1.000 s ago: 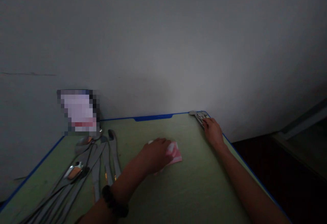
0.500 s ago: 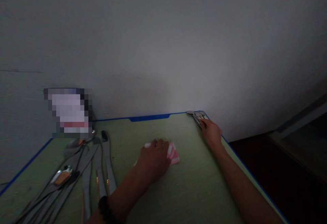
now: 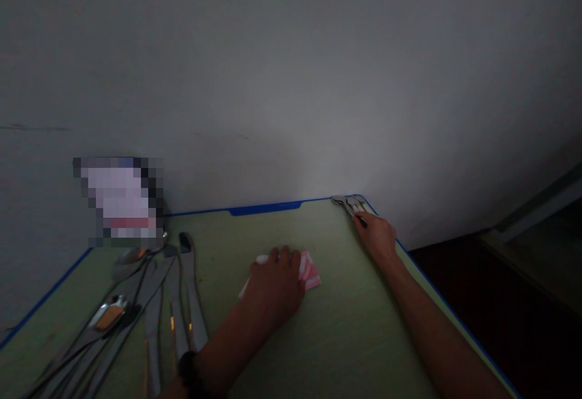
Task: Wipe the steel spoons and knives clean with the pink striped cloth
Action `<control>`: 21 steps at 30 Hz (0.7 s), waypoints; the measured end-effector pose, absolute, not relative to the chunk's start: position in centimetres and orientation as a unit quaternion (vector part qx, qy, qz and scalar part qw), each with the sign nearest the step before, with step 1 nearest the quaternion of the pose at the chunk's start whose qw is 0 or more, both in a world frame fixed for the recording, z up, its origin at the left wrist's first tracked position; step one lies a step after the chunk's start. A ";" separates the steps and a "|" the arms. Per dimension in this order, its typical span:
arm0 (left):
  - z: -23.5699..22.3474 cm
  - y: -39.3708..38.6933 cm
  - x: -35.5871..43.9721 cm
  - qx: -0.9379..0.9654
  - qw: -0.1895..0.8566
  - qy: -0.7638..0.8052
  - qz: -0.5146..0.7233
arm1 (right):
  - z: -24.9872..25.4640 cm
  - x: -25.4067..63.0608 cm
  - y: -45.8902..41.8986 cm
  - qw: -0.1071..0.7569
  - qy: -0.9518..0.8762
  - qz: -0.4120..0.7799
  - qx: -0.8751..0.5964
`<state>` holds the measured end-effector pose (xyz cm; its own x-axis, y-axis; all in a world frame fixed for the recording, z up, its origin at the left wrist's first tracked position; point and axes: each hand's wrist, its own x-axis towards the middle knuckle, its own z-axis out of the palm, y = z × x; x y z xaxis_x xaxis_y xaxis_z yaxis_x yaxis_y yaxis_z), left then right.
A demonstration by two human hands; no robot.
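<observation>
My left hand (image 3: 275, 281) is closed over a pink and white cloth (image 3: 310, 270) lying on the green table, its fingers curled on top. At the far right corner, the fingers of my right hand (image 3: 375, 232) pinch a metal spoon (image 3: 340, 200) by its handle. Beside that spoon lie other pieces of cutlery (image 3: 359, 200), partly hidden by the hand. On the left of the table spreads a loose pile of spoons and knives, among them a knife (image 3: 190, 278) and a shiny spoon (image 3: 109, 314).
A blurred-out upright object (image 3: 120, 199) stands at the back left, near the wall (image 3: 291, 83). Blue edging (image 3: 266, 208) runs round the green table (image 3: 345, 338). Beyond its right side is a dark floor (image 3: 473, 302).
The right hand has shifted very slightly at the corner, still on the spoon. My left hand and the cloth stay in nearly the same place.
</observation>
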<state>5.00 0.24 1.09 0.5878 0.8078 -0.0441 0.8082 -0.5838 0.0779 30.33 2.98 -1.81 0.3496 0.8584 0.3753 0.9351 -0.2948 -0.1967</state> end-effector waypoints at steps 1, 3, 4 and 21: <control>1.1 0.2 5.1 0.890 0.043 0.455 -0.002 | -1.8 30.3 3.0 0.195 -0.565 -0.097 -0.796; 1.2 0.2 5.1 0.891 0.042 0.453 -0.002 | -1.9 30.2 3.1 0.202 -0.571 -0.094 -0.790; 1.3 0.2 5.2 0.891 0.042 0.452 -0.003 | -2.0 30.3 3.1 0.206 -0.572 -0.094 -0.788; 1.3 0.2 5.2 0.891 0.044 0.451 -0.002 | -2.5 30.6 2.9 0.195 -0.572 -0.088 -0.792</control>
<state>5.20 0.15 1.34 0.5932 0.8039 -0.0428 0.8042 -0.5894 0.0759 30.65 2.95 -2.46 0.3302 0.8719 0.3617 0.9401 -0.2695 -0.2086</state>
